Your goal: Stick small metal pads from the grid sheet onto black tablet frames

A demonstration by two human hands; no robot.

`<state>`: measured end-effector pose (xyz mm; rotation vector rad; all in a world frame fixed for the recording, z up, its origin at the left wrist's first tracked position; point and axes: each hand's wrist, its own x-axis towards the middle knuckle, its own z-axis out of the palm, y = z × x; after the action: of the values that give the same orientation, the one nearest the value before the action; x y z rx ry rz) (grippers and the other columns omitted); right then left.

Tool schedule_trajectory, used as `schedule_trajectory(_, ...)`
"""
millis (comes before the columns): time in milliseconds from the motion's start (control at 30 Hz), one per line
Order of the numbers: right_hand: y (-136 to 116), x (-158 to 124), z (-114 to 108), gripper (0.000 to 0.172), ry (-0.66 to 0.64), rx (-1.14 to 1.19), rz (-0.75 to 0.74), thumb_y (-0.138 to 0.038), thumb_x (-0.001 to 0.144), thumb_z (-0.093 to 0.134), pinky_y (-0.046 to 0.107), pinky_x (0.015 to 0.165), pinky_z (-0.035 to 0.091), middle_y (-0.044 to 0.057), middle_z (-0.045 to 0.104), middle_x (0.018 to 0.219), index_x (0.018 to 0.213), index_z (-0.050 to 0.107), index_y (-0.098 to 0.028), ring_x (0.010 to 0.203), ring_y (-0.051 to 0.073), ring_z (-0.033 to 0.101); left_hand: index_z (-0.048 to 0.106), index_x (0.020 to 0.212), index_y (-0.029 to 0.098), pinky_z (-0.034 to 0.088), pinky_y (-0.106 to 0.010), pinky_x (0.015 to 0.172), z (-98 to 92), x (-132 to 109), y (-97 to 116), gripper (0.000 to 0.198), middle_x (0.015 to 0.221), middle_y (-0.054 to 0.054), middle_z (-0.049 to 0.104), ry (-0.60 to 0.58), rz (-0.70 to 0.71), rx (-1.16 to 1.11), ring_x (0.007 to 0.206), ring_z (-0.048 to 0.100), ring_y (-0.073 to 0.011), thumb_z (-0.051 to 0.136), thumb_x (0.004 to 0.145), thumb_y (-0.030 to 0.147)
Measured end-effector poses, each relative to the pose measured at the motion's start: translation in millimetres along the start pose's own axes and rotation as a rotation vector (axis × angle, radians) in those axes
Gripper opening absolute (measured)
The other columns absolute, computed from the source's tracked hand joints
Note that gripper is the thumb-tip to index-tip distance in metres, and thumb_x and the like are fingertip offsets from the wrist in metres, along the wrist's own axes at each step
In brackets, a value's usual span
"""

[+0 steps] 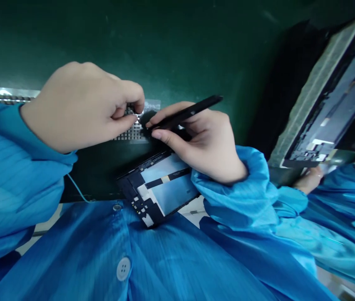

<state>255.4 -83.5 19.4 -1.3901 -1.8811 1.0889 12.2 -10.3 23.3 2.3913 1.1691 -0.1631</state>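
My left hand (86, 106) is closed in a pinch at a sheet of small grey square pieces (130, 134), laid out in a grid on clear film. My right hand (205, 138) grips slim black tweezers (193, 112) like a pen, their rear end pointing up to the right. The tips are dark and hard to make out beside the sheet's right edge. Below my right hand, an opened smartphone body (158, 188) lies tilted at the table's front edge, with its inside showing a silvery panel, a dark strip and small parts. My right hand and sleeve cover its upper right part.
The green table top (165, 46) stretches out ahead. Another strip of small pieces (5, 97) lies at the left, partly under my sleeve. At right stands a foam-edged tray (318, 88) with phone-like parts. A co-worker's hand (309, 179) is close below it.
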Motion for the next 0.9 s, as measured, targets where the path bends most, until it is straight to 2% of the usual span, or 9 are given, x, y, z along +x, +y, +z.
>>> schedule_trajectory(100, 4, -2, 5, 0.018, 0.019, 0.052, 0.019, -0.045, 0.103, 0.085, 0.044, 0.103, 0.074, 0.002, 0.09, 0.114, 0.113, 0.084, -0.03, 0.11, 0.027, 0.086, 0.082, 0.119, 0.026, 0.061, -0.046, 0.101, -0.8, 0, 2, 0.037, 0.083, -0.003, 0.074, -0.012, -0.015, 0.0, 0.104, 0.08, -0.033, 0.052, 0.103, 0.042)
schedule_trajectory(267, 0, -2, 6, 0.01, 0.021, 0.018, 0.003, -0.039, 0.103, 0.085, 0.046, 0.106, 0.073, 0.002, 0.089, 0.111, 0.11, 0.084, -0.031, 0.108, 0.027, 0.086, 0.083, 0.118, 0.023, 0.06, -0.047, 0.105, -0.9, 2, 5, 0.039, 0.086, -0.003, 0.074, -0.017, -0.028, -0.012, 0.105, 0.079, -0.0331, 0.052, 0.103, 0.042)
schedule_trajectory(400, 0, 4, 3, 0.004, -0.021, -0.031, -0.047, -0.036, 0.104, 0.083, 0.043, 0.096, 0.074, 0.001, 0.09, 0.108, 0.105, 0.083, -0.032, 0.101, 0.026, 0.086, 0.083, 0.121, 0.025, 0.059, -0.049, 0.103, -1.7, 1, 5, 0.043, 0.084, -0.004, 0.071, -0.018, -0.018, -0.026, 0.102, 0.078, -0.0339, 0.049, 0.102, 0.044)
schedule_trajectory(500, 0, -2, -1, 0.01, 0.001, 0.073, -0.008, -0.04, 0.103, 0.085, 0.042, 0.089, 0.075, 0.001, 0.089, 0.106, 0.107, 0.081, -0.031, 0.096, 0.025, 0.086, 0.083, 0.12, 0.025, 0.057, -0.046, 0.098, -1.0, 0, 3, 0.044, 0.08, -0.004, 0.068, 0.002, 0.004, -0.037, 0.09, 0.074, -0.0295, 0.047, 0.101, 0.042)
schedule_trajectory(567, 1, -16, -1, 0.013, 0.17, 0.156, 0.028, -0.042, 0.105, 0.082, 0.043, 0.087, 0.075, 0.001, 0.087, 0.105, 0.112, 0.08, -0.031, 0.094, 0.024, 0.085, 0.082, 0.118, 0.026, 0.054, -0.043, 0.089, 0.9, -1, 0, 0.046, 0.076, -0.003, 0.065, 0.04, 0.04, -0.04, 0.079, 0.067, -0.026, 0.043, 0.101, 0.043)
schedule_trajectory(667, 5, -44, 6, 0.007, 0.586, 0.124, 0.015, -0.039, 0.108, 0.079, 0.04, 0.083, 0.073, -0.001, 0.079, 0.099, 0.112, 0.079, -0.033, 0.089, 0.021, 0.082, 0.081, 0.115, 0.026, 0.045, -0.039, 0.077, 4.4, -2, -5, 0.054, 0.072, -0.003, 0.062, 0.085, 0.092, -0.045, 0.067, 0.056, -0.0217, 0.034, 0.101, 0.049)
schedule_trajectory(733, 12, -58, 13, 0.004, 0.778, 0.089, 0.0, -0.035, 0.106, 0.081, 0.035, 0.078, 0.07, -0.001, 0.076, 0.096, 0.109, 0.079, -0.032, 0.085, 0.019, 0.08, 0.081, 0.113, 0.025, 0.042, -0.036, 0.075, 6.0, -1, -7, 0.058, 0.07, -0.003, 0.061, 0.097, 0.096, -0.046, 0.065, 0.053, -0.0195, 0.031, 0.101, 0.052)
schedule_trajectory(800, 19, -66, 20, 0.007, 0.836, 0.101, 0.002, -0.033, 0.104, 0.084, 0.033, 0.076, 0.069, 0.0, 0.078, 0.096, 0.108, 0.079, -0.03, 0.083, 0.018, 0.08, 0.082, 0.112, 0.024, 0.045, -0.035, 0.076, 7.1, -2, -8, 0.06, 0.07, -0.003, 0.063, 0.108, 0.088, -0.044, 0.067, 0.055, -0.0186, 0.031, 0.101, 0.055)
schedule_trajectory(900, 27, -67, 27, 0.011, 0.821, 0.124, 0.02, -0.036, 0.103, 0.086, 0.036, 0.078, 0.07, 0.001, 0.08, 0.097, 0.108, 0.079, -0.03, 0.085, 0.02, 0.082, 0.082, 0.114, 0.023, 0.053, -0.038, 0.082, 8.9, -2, -10, 0.064, 0.073, -0.003, 0.066, 0.125, 0.053, -0.044, 0.073, 0.064, -0.0208, 0.033, 0.101, 0.061)
